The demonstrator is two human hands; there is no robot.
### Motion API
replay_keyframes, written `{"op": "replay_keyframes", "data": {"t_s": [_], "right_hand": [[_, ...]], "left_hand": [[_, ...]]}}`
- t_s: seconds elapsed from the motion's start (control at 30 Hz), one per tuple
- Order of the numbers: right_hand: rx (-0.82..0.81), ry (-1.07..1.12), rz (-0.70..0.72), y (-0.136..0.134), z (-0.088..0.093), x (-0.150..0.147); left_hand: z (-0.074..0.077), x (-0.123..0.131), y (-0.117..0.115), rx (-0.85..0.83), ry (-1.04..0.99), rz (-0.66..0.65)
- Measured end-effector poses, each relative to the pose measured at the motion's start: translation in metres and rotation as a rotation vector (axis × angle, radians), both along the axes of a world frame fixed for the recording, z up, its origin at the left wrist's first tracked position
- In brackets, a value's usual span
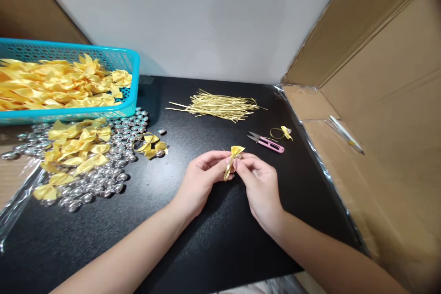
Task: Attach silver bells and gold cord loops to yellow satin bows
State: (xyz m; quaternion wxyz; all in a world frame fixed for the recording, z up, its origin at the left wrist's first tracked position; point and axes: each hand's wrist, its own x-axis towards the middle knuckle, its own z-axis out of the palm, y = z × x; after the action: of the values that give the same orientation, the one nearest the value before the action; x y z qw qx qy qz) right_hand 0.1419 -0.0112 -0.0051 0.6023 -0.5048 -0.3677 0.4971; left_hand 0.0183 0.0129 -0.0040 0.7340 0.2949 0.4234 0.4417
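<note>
In the head view, a yellow bow (237,150) is held up over the bench (165,248), left of the pink snips (272,143). The gold strip (227,173) under it is clamped in the fingers of the left hand (199,181), and the bow's base is pinched by those of the right hand (263,186); what's behind the thumbs can't be seen. Imo the bow's best gripped at its middle so the wings don't get crushed, with the strip held flat and snug, not twisted.
</note>
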Motion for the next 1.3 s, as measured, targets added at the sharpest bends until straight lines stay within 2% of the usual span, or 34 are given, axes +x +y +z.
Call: {"op": "replay_keyframes", "data": {"t_s": [0.37, 0.6, 0.73, 0.9, 1.1, 1.2, 1.3], "right_hand": [[-0.024, 0.044, 0.043, -0.002, 0.001, -0.001], [-0.046, 0.052, 0.015, -0.002, 0.0, -0.001], [-0.084, 0.059, 0.055, -0.002, 0.0, -0.001], [-0.053, 0.027, 0.075, 0.0, -0.002, -0.001], [-0.022, -0.12, 0.189, -0.001, -0.003, 0.001], [0.071, -0.347, 0.191, -0.003, -0.001, 0.002], [0.234, -0.601, 0.137, -0.006, 0.004, 0.004]], "left_hand": [[0.004, -0.002, 0.0, 0.159, 0.054, -0.098], [0.007, -0.001, 0.0, 0.183, 0.121, -0.075], [0.007, -0.002, 0.001, 0.201, 0.171, -0.061], [0.01, -0.005, 0.003, 0.183, 0.228, -0.006], [0.011, -0.007, 0.006, 0.156, 0.204, 0.022], [0.011, -0.009, 0.007, 0.163, 0.2, 0.016], [0.011, -0.011, 0.008, 0.166, 0.226, 0.018]]}}
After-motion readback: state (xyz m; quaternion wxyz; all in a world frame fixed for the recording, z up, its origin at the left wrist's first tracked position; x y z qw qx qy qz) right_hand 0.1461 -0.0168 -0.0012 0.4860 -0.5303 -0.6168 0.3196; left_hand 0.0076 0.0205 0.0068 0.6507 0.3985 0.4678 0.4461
